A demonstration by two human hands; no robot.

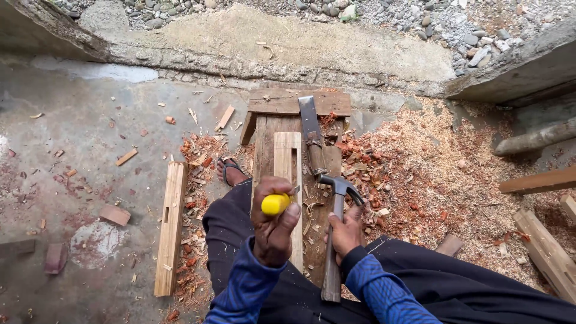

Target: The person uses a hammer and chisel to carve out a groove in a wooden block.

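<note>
My left hand (273, 225) grips a chisel by its yellow handle (275, 204), blade pointing down at a pale wooden piece (283, 157) with a long slot cut in it. That piece lies on a dark wooden bench (288, 103) between my legs. My right hand (346, 233) holds a claw hammer (336, 198) by its wooden shaft, the metal head raised just right of the chisel. A broad-bladed tool with a wooden handle (312, 135) rests on the bench beyond the hammer.
A second pale slotted timber (170, 227) lies on the concrete floor to the left. Red wood chips and sawdust (420, 174) cover the floor on the right. Planks (543, 249) lie at right. My sandalled foot (230, 171) rests beside the bench. Gravel lies beyond a concrete ledge.
</note>
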